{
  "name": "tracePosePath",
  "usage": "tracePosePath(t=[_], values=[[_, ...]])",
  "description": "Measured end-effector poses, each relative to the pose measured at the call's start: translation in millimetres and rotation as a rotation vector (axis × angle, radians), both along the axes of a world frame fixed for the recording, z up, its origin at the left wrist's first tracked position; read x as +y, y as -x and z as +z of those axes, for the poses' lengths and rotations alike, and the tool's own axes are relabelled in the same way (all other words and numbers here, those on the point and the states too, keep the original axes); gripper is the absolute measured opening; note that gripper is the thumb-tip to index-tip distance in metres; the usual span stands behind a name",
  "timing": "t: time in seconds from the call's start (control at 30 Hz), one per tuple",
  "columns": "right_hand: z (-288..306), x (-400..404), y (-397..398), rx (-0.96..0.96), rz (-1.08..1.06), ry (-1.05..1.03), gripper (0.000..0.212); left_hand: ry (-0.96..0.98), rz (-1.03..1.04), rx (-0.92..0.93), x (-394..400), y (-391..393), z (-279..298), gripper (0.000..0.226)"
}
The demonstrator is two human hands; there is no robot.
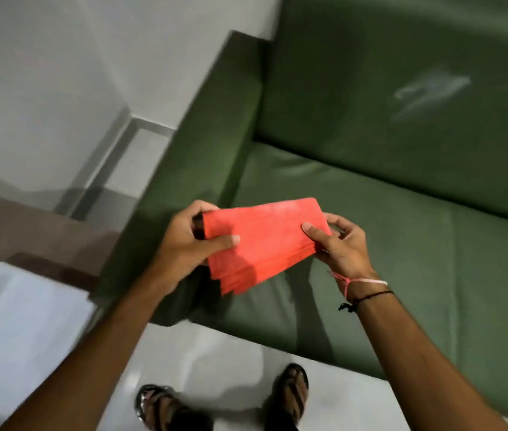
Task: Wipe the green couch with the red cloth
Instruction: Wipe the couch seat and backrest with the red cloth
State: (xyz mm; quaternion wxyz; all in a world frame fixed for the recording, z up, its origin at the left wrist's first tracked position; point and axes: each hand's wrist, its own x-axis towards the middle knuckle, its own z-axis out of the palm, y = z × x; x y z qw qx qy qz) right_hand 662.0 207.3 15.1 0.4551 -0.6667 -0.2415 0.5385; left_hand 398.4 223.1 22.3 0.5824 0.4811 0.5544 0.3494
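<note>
Red cloth (262, 244), folded into a thick flat rectangle with its layered edges fanned out at the lower side, sits in the air between my two hands, above the front of the green couch (402, 213) and not touching it. I can read no writing, label or brand on the cloth or anywhere else. My left hand (190, 244) is clamped on the cloth's left end, thumb lying across the top face and fingers curled behind. My right hand (336, 241) pinches the right end, thumb on top and fingers underneath. Two thin strings circle my right wrist, one pink (361, 279) and one black (368, 298). The couch has smooth, leather-like upholstery; its seat cushion lies under and beyond my hands, its armrest (184, 169) runs along the left, and a pale whitish smear (430, 88) marks the backrest at upper right. Nothing lies on the seat. Left of the couch are a white wall (59, 73) and pale floor tiles (215, 368), with something white and blurred (22, 321) at lower left. My feet in dark sandals (290, 390) stand on the tiles just before the couch's front edge.
</note>
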Motion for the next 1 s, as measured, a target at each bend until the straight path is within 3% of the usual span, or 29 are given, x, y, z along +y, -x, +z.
tracePosePath(t=[0.1, 0.23, 0.3, 0.4, 0.5, 0.6, 0.7, 0.8, 0.9, 1.0], values=[[-30.6, -35.4, -92.4, -0.138, -0.178, 0.109, 0.038, 0.007, -0.163, 0.106, -15.7, -101.2, -40.0, 0.059], [-76.7, -46.9, -170.2, -0.647, -0.158, 0.184, 0.041, -0.002, -0.397, 0.308, -41.9, -187.6, -101.4, 0.046], [-100.9, -51.8, -177.9, -0.895, -0.005, 0.131, 0.046, -0.129, -0.454, 0.575, -41.1, -196.0, -132.8, 0.04], [-142.4, -72.4, -148.0, -1.054, 0.216, 0.185, 0.071, -0.501, -0.415, 1.019, -3.7, -164.7, -179.8, 0.055], [-182.6, -82.9, -114.8, -1.193, 0.239, 0.282, 0.083, -0.667, -0.445, 1.246, 43.0, -118.9, -209.7, 0.057], [-206.1, -52.1, -118.1, -1.35, 0.22, 0.302, 0.078, -0.707, -0.485, 1.251, 57.2, -98.0, -225.8, 0.058], [-206.1, 17.8, -109.5, -1.374, 0.244, 0.223, 0.077, -0.712, -0.424, 1.236, 58.0, -99.4, -227.2, 0.061], [-203.8, 55.3, -60.3, -1.391, 0.507, -0.046, 0.073, -0.71, -0.419, 1.24, 59.1, -98.0, -229.7, 0.063], [-199.3, 9.2, -58.3, -1.365, 0.771, -0.228, 0.066, -0.714, -0.418, 1.228, 59.9, -97.0, -229.5, 0.061], [-203.2, -27.6, -123.0, -1.405, 0.539, -0.085, 0.059, -0.754, -0.464, 1.212, 78.8, -96.7, -226.4, 0.058]])
